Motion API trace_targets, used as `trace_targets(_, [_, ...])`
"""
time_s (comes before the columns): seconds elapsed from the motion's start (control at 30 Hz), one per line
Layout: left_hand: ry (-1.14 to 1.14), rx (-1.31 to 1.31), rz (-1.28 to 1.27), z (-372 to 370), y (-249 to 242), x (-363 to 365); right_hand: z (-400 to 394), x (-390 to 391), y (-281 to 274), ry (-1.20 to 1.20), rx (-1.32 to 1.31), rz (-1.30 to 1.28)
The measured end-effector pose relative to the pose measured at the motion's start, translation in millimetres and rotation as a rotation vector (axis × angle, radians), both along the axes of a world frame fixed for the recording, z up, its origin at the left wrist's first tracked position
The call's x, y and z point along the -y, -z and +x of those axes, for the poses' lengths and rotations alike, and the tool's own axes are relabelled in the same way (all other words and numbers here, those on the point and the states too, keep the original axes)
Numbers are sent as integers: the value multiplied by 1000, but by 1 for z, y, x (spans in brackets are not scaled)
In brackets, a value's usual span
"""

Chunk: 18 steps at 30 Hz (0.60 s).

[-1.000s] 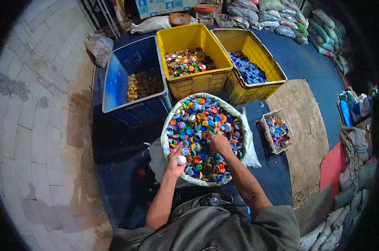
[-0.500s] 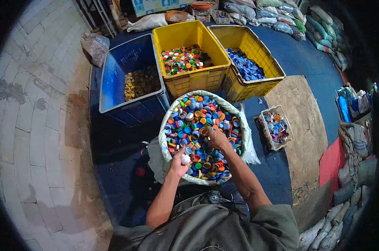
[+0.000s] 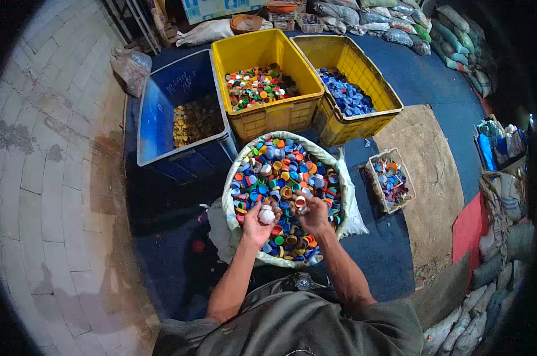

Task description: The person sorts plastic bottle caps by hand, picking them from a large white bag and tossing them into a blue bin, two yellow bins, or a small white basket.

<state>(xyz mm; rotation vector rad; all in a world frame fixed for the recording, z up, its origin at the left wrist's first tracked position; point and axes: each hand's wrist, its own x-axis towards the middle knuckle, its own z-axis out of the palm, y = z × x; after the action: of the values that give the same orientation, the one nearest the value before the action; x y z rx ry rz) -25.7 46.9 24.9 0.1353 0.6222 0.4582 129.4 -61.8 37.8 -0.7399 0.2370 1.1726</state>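
A wide sack (image 3: 344,178) with a rolled pale rim stands in front of me, filled with mixed-colour plastic bottle caps (image 3: 278,155). Over its near left part, my left hand (image 3: 256,228) is closed around white bottle caps (image 3: 267,215); how many is hard to make out. My right hand (image 3: 316,218) is just to the right, above the same pile. Its fingers pinch a white bottle cap (image 3: 300,203) with a reddish inside. The two hands are close together but apart.
Behind the sack stand a blue bin (image 3: 161,155) with yellowish caps, a yellow bin (image 3: 268,113) with mixed caps and another yellow bin (image 3: 363,126) with blue caps. A small crate (image 3: 374,185) sits at right. A block wall (image 3: 49,196) rises at left; filled bags (image 3: 397,37) lie behind.
My right hand has come up out of the pile with a white cap, turning its palm upward. My left hand has moved slightly right, still holding white caps.
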Motion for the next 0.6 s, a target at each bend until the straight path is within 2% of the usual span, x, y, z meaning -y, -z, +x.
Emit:
trace_targets(0.07, [-15,38,-44,9,6,-9,-3,-4,-1,28,-104,14])
trace_targets(0.17, [-45,71,-140,34,9,-33,5,-23,-1,96,-78,-158])
trace_targets(0.23, [-27,212,-34,65,13,-72,30,-53,-6,54,-18,168])
trace_targets(0.3, [-60,174,42,101,-53,-111,69,-105,-25,179,-54,333])
trace_targets(0.37, [-86,235,245,129,-85,-156,121,-153,-44,-82,-133,752])
trace_targets(0.43, [-233,70,170,144,-117,-182,101,-171,-132,212,69,328])
trace_targets(0.47, [-180,214,275,140,-115,-191,110,-175,-129,157,52,362])
trace_targets(0.57, [-223,81,301,120,-114,-182,96,-158,-129,269,11,228])
trace_targets(0.6, [-211,92,287,108,-102,-177,105,-153,-93,199,22,286])
